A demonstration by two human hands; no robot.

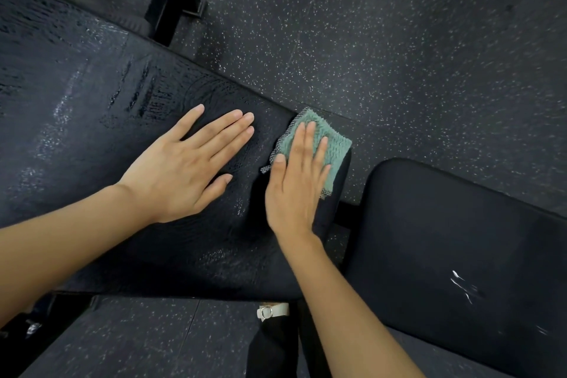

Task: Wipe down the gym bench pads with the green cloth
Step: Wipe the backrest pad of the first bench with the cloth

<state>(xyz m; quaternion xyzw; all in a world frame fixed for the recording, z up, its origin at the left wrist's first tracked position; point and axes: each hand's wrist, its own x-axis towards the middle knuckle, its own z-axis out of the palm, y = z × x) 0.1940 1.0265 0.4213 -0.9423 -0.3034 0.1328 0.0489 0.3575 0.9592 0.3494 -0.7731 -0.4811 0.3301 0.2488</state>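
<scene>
At long pad (92,101) end, right hand (296,190), fingers flat, pins green cloth (331,139); unwiped seat pad (460,255) at 4 o'clock; left hand (184,169) lies splayed.

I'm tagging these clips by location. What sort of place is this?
Most likely a gym: black speckled rubber flooring, a long black padded bench pad with a separate black seat pad, and a black steel equipment frame standing behind.

Dim, even overhead light. Wet sheen and glare streaks on the long pad (92,107). Soft shadows under both hands. Floor (399,40) speckles smear toward wide-angle edges; bright overexposed patch top left.
</scene>
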